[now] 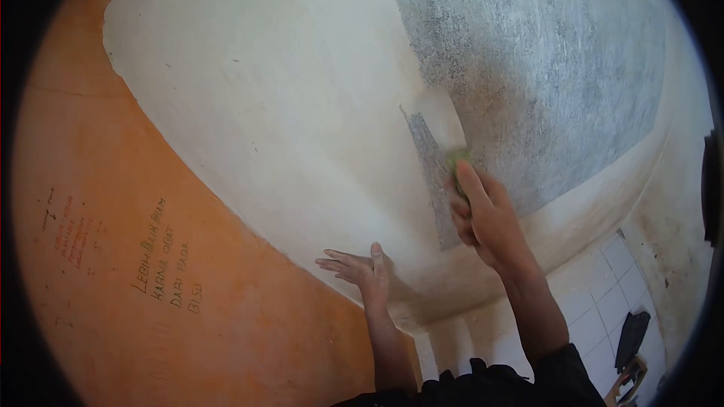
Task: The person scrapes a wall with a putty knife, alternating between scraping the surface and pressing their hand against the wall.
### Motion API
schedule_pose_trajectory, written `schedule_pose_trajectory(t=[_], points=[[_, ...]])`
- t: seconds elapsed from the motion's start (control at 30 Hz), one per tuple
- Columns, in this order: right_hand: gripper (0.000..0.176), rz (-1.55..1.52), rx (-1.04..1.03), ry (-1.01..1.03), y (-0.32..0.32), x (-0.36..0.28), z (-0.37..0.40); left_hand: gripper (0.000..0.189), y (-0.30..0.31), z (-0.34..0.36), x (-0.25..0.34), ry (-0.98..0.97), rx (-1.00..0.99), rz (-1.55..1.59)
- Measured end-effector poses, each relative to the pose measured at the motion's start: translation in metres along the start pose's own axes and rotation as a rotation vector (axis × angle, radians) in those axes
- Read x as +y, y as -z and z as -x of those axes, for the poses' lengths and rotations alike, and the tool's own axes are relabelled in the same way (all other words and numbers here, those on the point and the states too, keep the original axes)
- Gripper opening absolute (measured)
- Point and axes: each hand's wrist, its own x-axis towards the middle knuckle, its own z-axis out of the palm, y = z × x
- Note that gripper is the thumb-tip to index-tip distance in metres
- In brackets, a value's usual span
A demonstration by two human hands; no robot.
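My right hand (486,215) is closed round the green handle of a putty knife (443,119). Its pale wide blade, slightly blurred, lies against the wall at the left border of a rough grey patch (558,68). A narrow grey strip (426,151) runs down beside the blade and my knuckles. Lower left, my left hand (360,270) has its fingers spread and thumb up, close to the off-white wall surface (264,90). Nothing is in it, and pale dust marks the fingers.
An orange wall (98,143) with handwritten lettering (167,256) borders the off-white surface on the left. White tiles (603,301) lie at lower right, with a dark long object (632,339) and a wood-framed item (627,383) on them. My black sleeve (562,377) fills the bottom edge.
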Motion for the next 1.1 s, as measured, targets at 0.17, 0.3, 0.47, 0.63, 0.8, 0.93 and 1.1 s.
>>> schedule_pose_trajectory(t=[0.17, 0.3, 0.47, 0.63, 0.8, 0.93, 1.1], points=[[0.035, 0.046, 0.030, -0.022, 0.015, 0.020, 0.010, 0.116, -0.001, -0.003, -0.008, -0.005, 0.002, -0.015], [0.035, 0.002, 0.043, -0.037, 0.000, 0.011, 0.011, 0.116, -0.001, 0.003, -0.013, 0.003, -0.020, -0.044], [0.036, 0.061, 0.014, -0.022, 0.013, 0.009, 0.004, 0.114, -0.004, -0.002, -0.002, 0.001, -0.007, -0.021], [0.036, 0.093, 0.052, -0.025, 0.018, 0.016, 0.011, 0.113, -0.001, 0.001, -0.002, -0.013, -0.007, -0.008], [0.035, 0.086, 0.036, 0.043, 0.001, 0.011, 0.008, 0.113, 0.001, 0.002, -0.004, -0.010, 0.007, -0.012], [0.036, 0.117, 0.019, -0.006, 0.020, 0.013, 0.005, 0.113, -0.002, 0.001, -0.005, -0.044, 0.008, 0.012], [0.036, 0.202, 0.058, 0.072, 0.013, 0.013, 0.001, 0.112, -0.009, -0.006, 0.001, -0.022, 0.016, 0.012]])
